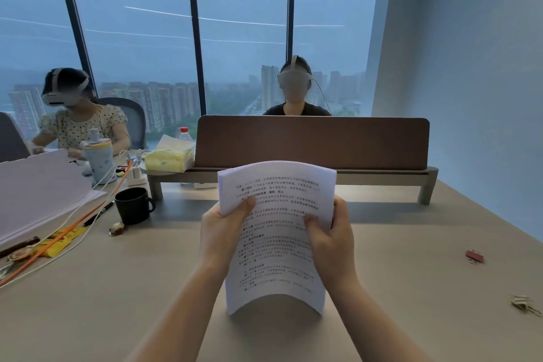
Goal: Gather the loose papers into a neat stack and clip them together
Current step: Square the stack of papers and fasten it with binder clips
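Head view: left hand (224, 229) and right hand (333, 239) each gripped a side edge of the paper stack (277, 232), thumbs on its printed face, stack upright above the worktop (147, 288). Gathering looked done; clipping remained. Binder clips (475, 256) lay unused, well right of the stack.

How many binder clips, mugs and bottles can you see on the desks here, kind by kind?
Binder clips: 2, a red one and a pale one, both on the table right of the paper stack.
Mugs: 1, black.
Bottles: 2, a padded blue one and a red-capped one.
Total: 5
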A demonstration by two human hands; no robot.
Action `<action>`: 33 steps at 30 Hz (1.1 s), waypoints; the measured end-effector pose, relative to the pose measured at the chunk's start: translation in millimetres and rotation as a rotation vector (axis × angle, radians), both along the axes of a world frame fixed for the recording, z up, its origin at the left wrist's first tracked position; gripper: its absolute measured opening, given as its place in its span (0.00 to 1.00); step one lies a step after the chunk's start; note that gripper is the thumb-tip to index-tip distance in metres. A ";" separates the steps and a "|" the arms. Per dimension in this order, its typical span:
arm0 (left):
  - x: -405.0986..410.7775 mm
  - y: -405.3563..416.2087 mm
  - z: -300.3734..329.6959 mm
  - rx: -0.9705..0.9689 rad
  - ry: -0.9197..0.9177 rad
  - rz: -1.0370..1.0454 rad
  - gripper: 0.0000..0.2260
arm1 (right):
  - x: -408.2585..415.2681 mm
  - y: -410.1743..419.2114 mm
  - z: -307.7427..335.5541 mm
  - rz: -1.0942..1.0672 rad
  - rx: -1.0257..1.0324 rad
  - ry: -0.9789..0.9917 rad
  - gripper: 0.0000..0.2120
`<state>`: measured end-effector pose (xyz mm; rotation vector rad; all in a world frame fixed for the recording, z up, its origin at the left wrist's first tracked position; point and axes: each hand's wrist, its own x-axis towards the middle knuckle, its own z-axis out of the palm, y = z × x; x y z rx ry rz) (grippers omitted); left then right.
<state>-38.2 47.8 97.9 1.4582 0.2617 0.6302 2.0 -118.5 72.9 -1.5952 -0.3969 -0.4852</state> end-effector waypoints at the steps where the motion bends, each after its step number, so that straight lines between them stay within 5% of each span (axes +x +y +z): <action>1: 0.6 1.4 -1.6 0.010 -0.003 0.006 0.05 | 0.5 -0.7 2.5 -0.018 -0.001 -0.028 0.17; 7: 5.0 4.7 9.8 0.079 -0.082 0.034 0.03 | 6.2 -7.1 32.6 -0.114 -0.113 -0.257 0.35; 15: 5.7 8.4 17.1 0.312 -0.354 0.121 0.25 | 19.3 -13.2 42.4 -0.254 -0.306 -0.430 0.14; 22: 9.5 19.2 10.5 0.510 -0.394 0.177 0.09 | 20.9 -15.5 40.8 -0.185 -0.296 -0.465 0.15; 30: 6.4 17.9 14.3 0.458 -0.374 0.130 0.10 | 21.9 -18.0 39.0 -0.168 -0.291 -0.486 0.15; 33: 3.8 16.4 15.1 0.361 -0.393 0.098 0.20 | 21.0 -18.4 39.5 -0.157 -0.283 -0.446 0.19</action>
